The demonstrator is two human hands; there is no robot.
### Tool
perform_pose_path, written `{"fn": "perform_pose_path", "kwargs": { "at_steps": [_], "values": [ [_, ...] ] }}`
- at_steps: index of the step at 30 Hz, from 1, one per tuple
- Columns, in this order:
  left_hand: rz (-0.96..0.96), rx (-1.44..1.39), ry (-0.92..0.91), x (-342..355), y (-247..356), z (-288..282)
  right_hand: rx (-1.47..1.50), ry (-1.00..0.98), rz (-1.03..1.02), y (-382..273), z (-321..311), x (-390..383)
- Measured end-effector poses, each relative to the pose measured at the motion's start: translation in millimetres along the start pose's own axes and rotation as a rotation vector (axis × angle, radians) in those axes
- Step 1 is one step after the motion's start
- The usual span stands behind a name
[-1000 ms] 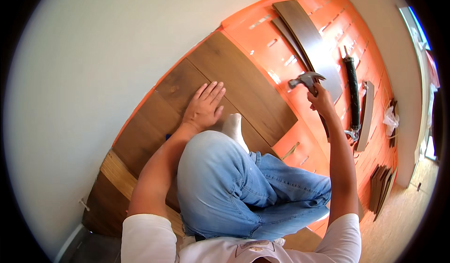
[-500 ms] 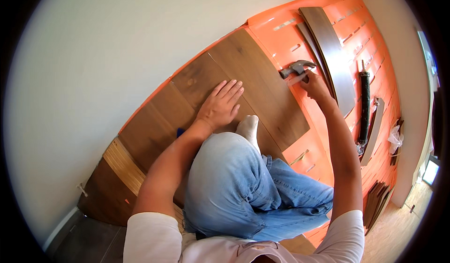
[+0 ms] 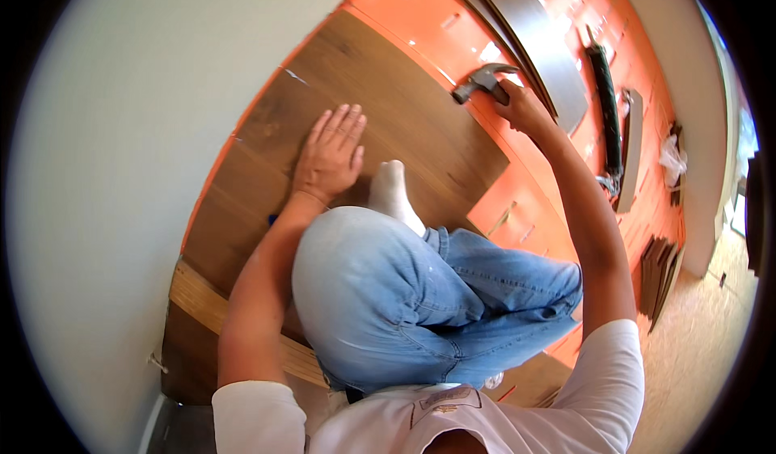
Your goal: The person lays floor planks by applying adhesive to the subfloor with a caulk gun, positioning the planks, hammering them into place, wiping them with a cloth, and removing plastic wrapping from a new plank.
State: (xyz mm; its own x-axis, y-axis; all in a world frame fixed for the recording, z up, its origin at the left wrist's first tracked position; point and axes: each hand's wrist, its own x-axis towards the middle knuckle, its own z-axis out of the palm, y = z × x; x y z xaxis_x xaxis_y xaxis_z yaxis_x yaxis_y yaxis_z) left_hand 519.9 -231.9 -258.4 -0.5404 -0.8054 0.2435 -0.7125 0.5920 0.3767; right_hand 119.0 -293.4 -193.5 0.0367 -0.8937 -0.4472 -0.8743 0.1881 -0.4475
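Note:
My left hand (image 3: pixel 330 155) lies flat on brown wooden floorboards (image 3: pixel 396 90), fingers stretched and close to a seam. In my right hand (image 3: pixel 525 108) is a claw hammer (image 3: pixel 485 80), gripped by its handle. The hammer's striking face hovers at the outer long edge of the last board, beside the orange underlay (image 3: pixel 529 203); whether it touches the board I cannot tell. Most of the handle is hidden by my fingers. My sock-covered foot (image 3: pixel 392 189) rests on the boards, right of my left hand.
Loose planks (image 3: pixel 537 29) lie on the underlay beyond the hammer. Further right are a long black tube tool (image 3: pixel 605 106), a narrow board (image 3: pixel 630 147), a clear plastic bag (image 3: pixel 672 159) and stacked board pieces (image 3: pixel 659 272). A pale wall (image 3: pixel 162 114) borders the left side.
The whole view has shifted and turned, so boards and hands appear further left and higher. My left hand stays flat on the boards; my right hand still grips the hammer near the board edge.

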Motion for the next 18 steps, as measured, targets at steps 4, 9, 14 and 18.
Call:
{"fn": "perform_pose_path", "kwargs": {
  "at_steps": [4, 9, 14, 18],
  "values": [
    [0.012, 0.016, -0.016, 2, 4, 0, -0.085, -0.029, 0.041, 29, -14, -11],
    [0.039, 0.055, -0.013, -3, 2, -3, -0.033, -0.059, 0.108, 35, -7, -29],
    [0.085, 0.061, 0.067, -6, -2, 0, -0.285, 0.253, -0.037, 51, 16, -42],
    [0.066, 0.019, 0.049, 0, -1, -18, -0.324, 0.594, -0.069, 61, 28, -78]
  ]
}}
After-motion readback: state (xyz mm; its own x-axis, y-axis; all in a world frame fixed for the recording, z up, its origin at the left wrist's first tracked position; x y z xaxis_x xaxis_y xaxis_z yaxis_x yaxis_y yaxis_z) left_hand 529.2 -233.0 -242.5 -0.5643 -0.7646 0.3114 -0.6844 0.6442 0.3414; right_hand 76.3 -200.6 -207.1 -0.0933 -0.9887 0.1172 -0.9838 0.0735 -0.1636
